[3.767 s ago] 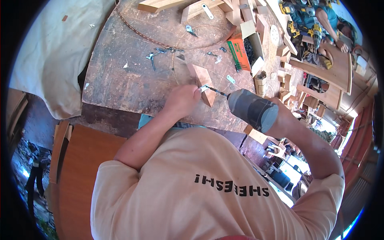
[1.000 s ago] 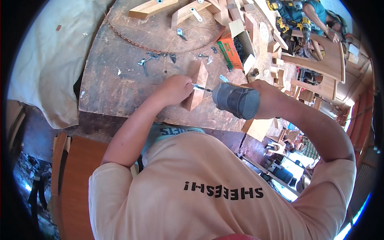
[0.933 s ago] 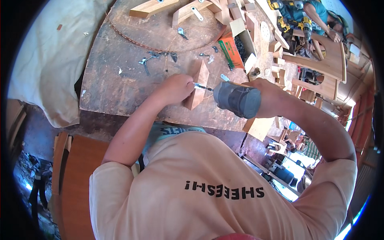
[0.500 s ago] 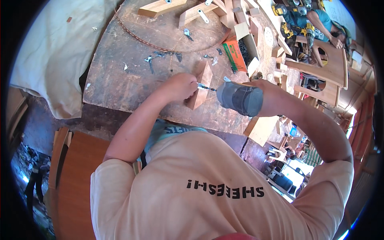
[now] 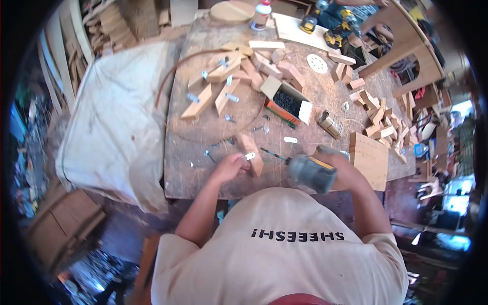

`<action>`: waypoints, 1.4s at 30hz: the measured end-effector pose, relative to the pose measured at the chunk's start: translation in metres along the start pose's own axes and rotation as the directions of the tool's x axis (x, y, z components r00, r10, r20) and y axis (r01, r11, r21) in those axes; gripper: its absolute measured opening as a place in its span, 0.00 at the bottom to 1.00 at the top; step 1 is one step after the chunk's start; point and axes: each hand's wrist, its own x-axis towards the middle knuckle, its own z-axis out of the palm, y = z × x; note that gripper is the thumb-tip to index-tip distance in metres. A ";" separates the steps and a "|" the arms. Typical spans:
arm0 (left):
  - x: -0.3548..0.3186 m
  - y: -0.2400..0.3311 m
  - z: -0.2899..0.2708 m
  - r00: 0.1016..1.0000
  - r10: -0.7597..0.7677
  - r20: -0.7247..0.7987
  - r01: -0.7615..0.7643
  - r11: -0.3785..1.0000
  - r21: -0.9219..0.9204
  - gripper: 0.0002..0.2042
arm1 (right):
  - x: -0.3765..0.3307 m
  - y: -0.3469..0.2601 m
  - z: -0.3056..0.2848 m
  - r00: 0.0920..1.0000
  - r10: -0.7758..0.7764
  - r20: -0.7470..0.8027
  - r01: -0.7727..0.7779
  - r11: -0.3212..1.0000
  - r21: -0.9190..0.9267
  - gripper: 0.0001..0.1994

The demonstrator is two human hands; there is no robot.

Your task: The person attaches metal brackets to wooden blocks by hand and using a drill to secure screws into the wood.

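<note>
My left hand (image 5: 231,169) is closed on an angled wood block (image 5: 250,147) standing on the worn bench top. At the fingertips, a small pale metal plate with a hole (image 5: 249,156) lies against the block's face. My right hand (image 5: 341,166) grips a grey cordless drill (image 5: 312,173), blurred by motion. Its long thin bit (image 5: 273,153) points left toward the block, with a gap between them. Past the bit, a loose metal plate (image 5: 291,140) lies flat on the bench.
An open orange box (image 5: 288,104) holds many black screws. Several blocks with plates (image 5: 197,101) lie at the far left. Cut wood pieces (image 5: 381,119) heap on the right, near a flat board (image 5: 368,160). A bottle (image 5: 261,16) and other drills (image 5: 310,23) stand at the back.
The view has tilted up, showing more of the bench. The drill has drawn back to the right, its bit now away from the plate. My left hand still holds the block.
</note>
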 end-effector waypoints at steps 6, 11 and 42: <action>0.031 0.083 -0.042 0.972 0.105 -0.209 -0.108 0.994 -0.003 0.10 | -0.058 0.062 0.070 0.913 0.162 -0.375 -0.047 0.953 0.298 0.19; 0.143 0.175 -0.053 0.920 0.335 -0.202 -0.354 0.933 -0.066 0.12 | -0.047 0.083 0.112 0.837 0.278 -0.471 -0.017 0.874 0.485 0.19; -0.062 0.027 0.261 0.630 0.322 -0.707 -0.148 0.943 0.298 0.10 | -0.053 0.490 -0.104 0.485 0.617 -0.620 -0.697 0.701 0.152 0.15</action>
